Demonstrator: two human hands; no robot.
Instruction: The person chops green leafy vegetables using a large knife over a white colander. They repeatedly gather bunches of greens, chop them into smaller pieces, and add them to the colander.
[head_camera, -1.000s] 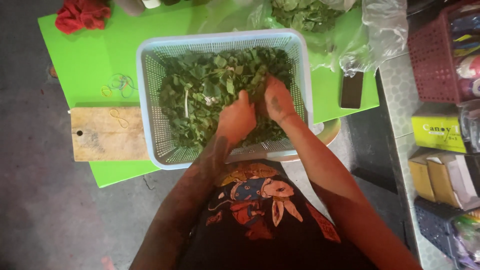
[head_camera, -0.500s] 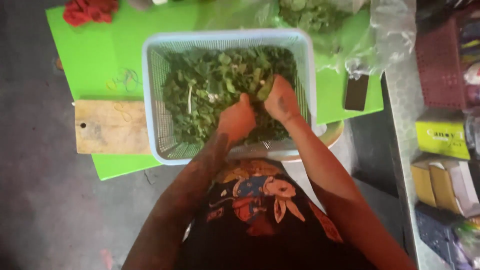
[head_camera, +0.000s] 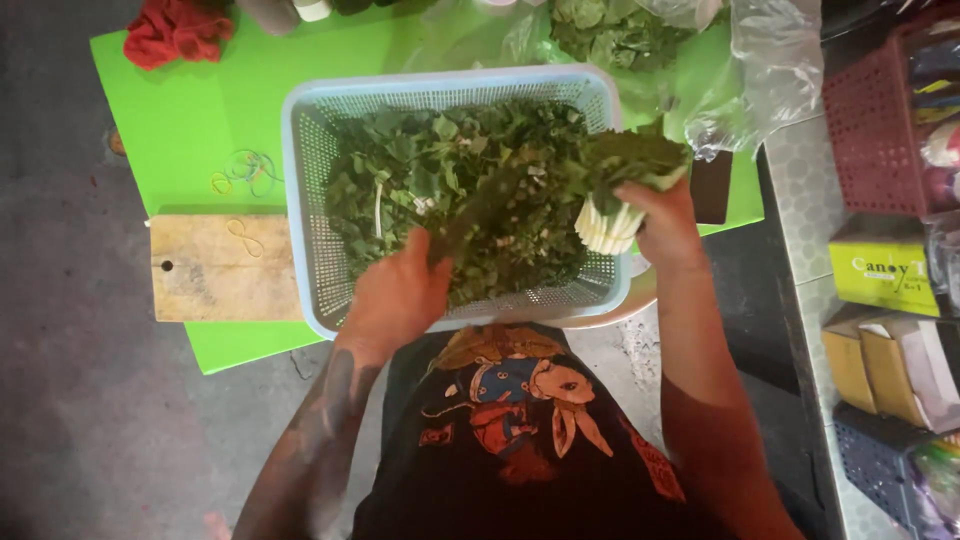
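Observation:
A pale blue mesh basket (head_camera: 300, 200) full of chopped green leaves (head_camera: 440, 170) stands on a bright green table (head_camera: 170, 130). My right hand (head_camera: 660, 225) holds a bunch of leafy greens (head_camera: 625, 175) over the basket's right rim, with the white cut stem ends pointing towards me. My left hand (head_camera: 395, 295) is closed at the basket's near rim around what looks like a knife (head_camera: 480, 210). Its long, dark, blurred blade slants up towards the bunch.
A wooden cutting board (head_camera: 220, 265) lies left of the basket, with rubber bands (head_camera: 245, 170) beyond it. A red cloth (head_camera: 175, 30) sits at the far left corner. Bagged greens (head_camera: 620, 30) lie behind the basket. Boxes (head_camera: 885, 265) and a red crate (head_camera: 885, 110) stand at right.
Both hands were down in the chopped leaves. The right hand has since lifted a bunch to the right rim, and the left has drawn back to the near rim with the dark blade.

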